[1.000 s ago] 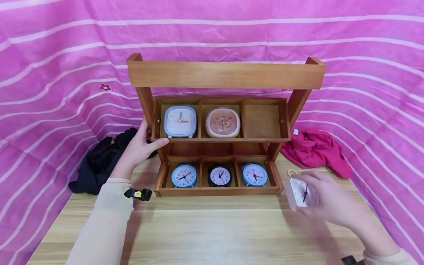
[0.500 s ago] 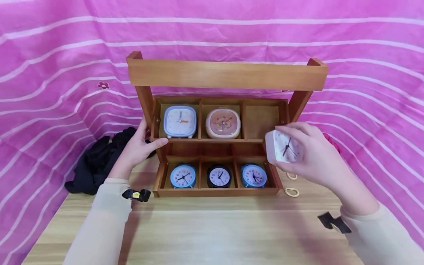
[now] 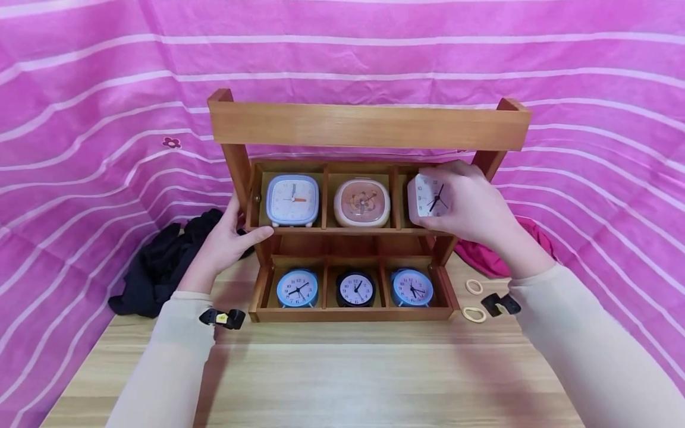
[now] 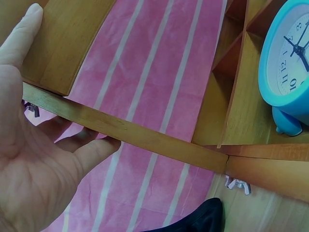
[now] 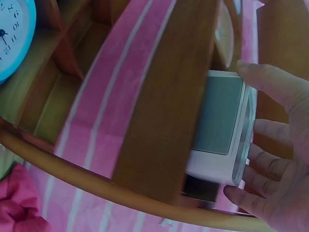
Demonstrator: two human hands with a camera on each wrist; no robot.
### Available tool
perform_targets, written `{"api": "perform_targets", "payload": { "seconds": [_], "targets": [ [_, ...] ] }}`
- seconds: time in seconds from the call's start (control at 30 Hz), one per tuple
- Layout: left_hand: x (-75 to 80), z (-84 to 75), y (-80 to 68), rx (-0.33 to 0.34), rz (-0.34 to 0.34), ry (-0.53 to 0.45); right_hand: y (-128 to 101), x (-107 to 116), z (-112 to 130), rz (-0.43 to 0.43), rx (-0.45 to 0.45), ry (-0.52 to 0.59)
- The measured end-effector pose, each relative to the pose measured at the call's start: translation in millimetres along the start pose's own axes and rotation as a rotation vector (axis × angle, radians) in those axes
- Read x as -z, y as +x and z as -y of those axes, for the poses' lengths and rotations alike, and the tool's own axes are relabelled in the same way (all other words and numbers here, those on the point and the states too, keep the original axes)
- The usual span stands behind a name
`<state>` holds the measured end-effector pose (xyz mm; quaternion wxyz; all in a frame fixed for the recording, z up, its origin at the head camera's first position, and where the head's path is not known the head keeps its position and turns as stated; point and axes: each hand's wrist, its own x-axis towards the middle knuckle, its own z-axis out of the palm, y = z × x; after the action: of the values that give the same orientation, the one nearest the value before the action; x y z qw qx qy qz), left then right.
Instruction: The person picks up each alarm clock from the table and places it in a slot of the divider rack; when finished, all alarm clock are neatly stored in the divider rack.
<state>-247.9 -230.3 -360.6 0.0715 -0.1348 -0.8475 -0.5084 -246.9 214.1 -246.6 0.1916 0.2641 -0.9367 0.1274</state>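
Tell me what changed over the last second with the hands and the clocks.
The right hand, gripping the white clock throughout, lifted it from low over the table at the right, up and leftward, to the mouth of the wooden rack's upper right compartment. The left hand stayed on the rack's left side, and the five shelved clocks did not move.
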Motion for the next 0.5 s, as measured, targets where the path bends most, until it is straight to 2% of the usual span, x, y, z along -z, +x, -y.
{"api": "perform_targets", "payload": {
  "seconds": [0.27,0.5],
  "targets": [
    [-3.2,0.8,4.1,-0.023,0.014,-0.022,-2.7,-14.5,-7.8,0.114,-0.081,0.016],
    [-0.3,1.4,6.6,-0.025,0.015,-0.017,-5.5,-21.8,-8.5,0.090,-0.082,0.026]
  ]
}}
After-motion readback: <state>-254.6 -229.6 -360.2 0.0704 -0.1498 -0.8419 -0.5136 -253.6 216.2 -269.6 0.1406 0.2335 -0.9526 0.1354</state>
